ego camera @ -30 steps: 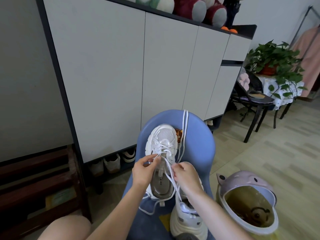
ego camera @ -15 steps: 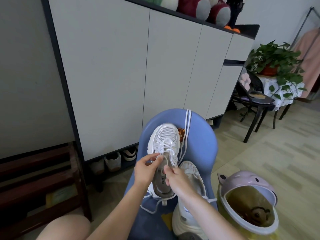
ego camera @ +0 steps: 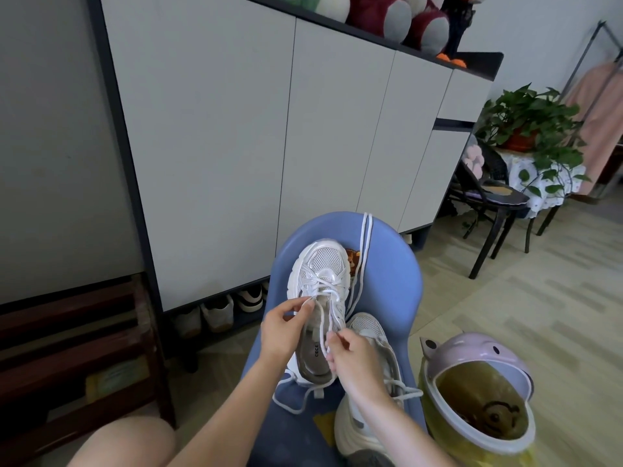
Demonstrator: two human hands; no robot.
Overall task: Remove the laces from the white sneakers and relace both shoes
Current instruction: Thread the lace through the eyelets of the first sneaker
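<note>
- Two white sneakers lie on the blue chair (ego camera: 397,298): the far sneaker (ego camera: 320,291), part-laced, and the near sneaker (ego camera: 371,382).
- Left hand (ego camera: 283,332) pinches the lace (ego camera: 325,328) at an eyelet; right hand (ego camera: 354,358) pinches its lower run.
- Risk: an uneven pull could drag the lace out of the lower eyelets or leave unequal ends.
- The spare lace (ego camera: 362,251) hangs over the chair's top edge and may slide off.
- Hidden: the near sneaker's eyelets, behind the right forearm; lace tips unclear.

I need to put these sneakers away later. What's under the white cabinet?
Under the cabinet sits a row of shoes in an open gap, pale ones with darker trim. The blue chair covers the gap farther right, so anything there is hidden.
</note>
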